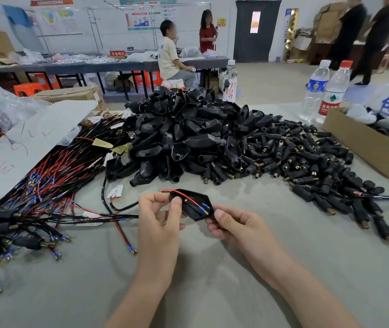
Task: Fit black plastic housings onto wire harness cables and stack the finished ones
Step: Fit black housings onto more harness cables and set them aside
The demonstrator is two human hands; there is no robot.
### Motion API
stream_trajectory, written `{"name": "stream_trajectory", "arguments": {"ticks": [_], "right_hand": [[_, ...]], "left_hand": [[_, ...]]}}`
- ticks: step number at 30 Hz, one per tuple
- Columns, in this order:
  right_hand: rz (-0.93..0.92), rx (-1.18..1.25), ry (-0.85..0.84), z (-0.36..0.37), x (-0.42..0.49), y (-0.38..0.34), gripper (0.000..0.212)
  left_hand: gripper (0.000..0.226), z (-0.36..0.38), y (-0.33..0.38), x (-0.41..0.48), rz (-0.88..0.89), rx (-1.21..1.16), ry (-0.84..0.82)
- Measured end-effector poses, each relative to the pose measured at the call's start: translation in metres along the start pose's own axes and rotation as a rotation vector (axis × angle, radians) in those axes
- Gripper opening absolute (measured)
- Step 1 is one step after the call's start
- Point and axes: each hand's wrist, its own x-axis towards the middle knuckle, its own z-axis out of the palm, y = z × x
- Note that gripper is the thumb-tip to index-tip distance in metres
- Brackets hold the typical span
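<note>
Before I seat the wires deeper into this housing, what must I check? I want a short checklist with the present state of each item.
1. Left hand grips the housing: ok.
2. Right hand pinches its other end: ok.
3. Red wire runs into the housing: ok.
4. Blue-sleeved terminals lie inside the open face: ok.
5. Cable fully seated in the housing's neck: cannot tell, the left hand covers it.
6. Pile of spare housings lies straight ahead: ok.
</note>
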Motion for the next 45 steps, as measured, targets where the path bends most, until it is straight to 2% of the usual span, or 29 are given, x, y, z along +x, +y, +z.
{"name": "stream_trajectory", "arguments": {"ticks": [4, 8, 10, 15, 18, 22, 28, 31, 36, 41, 45], "right_hand": [[-0.015, -0.031, -0.002, 0.000, 0.000, 0.000, 0.022], [-0.004, 0.000, 0.016, -0.001, 0.001, 0.000, 0.023], [0.000, 0.006, 0.024, -0.003, 0.001, 0.000, 0.020], [0.010, 0.006, 0.028, -0.002, 0.001, 0.000, 0.018], [0.004, -0.014, 0.036, -0.001, 0.001, -0.001, 0.020], [0.010, 0.028, 0.109, -0.002, 0.003, -0.001, 0.025], [0.051, 0.140, 0.103, -0.002, 0.003, -0.003, 0.031], [0.091, 0.241, 0.126, -0.004, 0.003, -0.005, 0.032], [0.116, 0.355, 0.186, -0.007, 0.004, -0.006, 0.023], [0.108, 0.321, 0.195, -0.009, 0.004, -0.006, 0.022], [0.098, 0.310, 0.202, -0.008, 0.003, -0.005, 0.017]], "left_hand": [[0.020, -0.002, 0.003, 0.001, 0.001, -0.035, 0.026], [0.007, -0.003, 0.003, 0.002, 0.014, -0.051, -0.003], [0.009, -0.003, 0.003, 0.003, 0.010, -0.071, 0.013], [0.009, -0.008, 0.004, 0.011, -0.104, -0.341, 0.007], [0.020, -0.009, 0.003, 0.014, -0.194, -0.484, -0.046], [0.018, -0.009, 0.002, 0.015, -0.151, -0.402, -0.028], [0.016, -0.012, 0.003, 0.014, -0.067, -0.375, -0.001], [0.022, -0.011, 0.003, 0.010, 0.047, -0.218, -0.010], [0.026, -0.008, -0.001, 0.001, 0.279, 0.095, -0.077], [0.020, -0.010, -0.007, 0.000, 0.350, 0.224, -0.127], [0.008, -0.008, -0.008, -0.004, 0.330, 0.316, -0.214]]}}
